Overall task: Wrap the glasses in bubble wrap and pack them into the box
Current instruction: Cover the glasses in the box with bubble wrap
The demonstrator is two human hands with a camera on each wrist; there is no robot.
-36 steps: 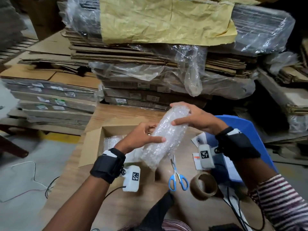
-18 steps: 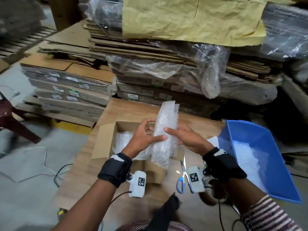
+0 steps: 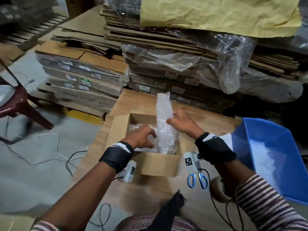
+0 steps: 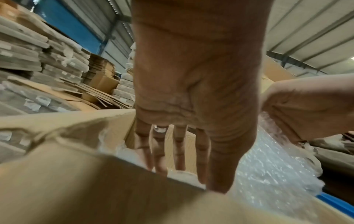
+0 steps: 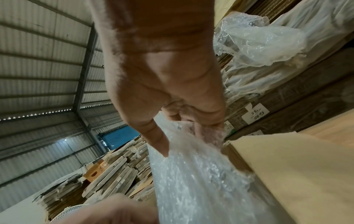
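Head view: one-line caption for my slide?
Right hand lowers a bubble-wrapped bundle upright into the cardboard box; left hand reaches inside.

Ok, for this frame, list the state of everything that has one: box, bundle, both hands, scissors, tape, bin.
Cardboard box: open, flaps out, wrapped bundles inside.
Bubble-wrapped bundle: upright, lower end in the box.
Right hand: grips the bundle.
Left hand: fingers straight, reaching into the box.
Scissors: lying on the table, blades hidden.
Tape roll: on the table, partly hidden.
Blue bin: open, tilted.
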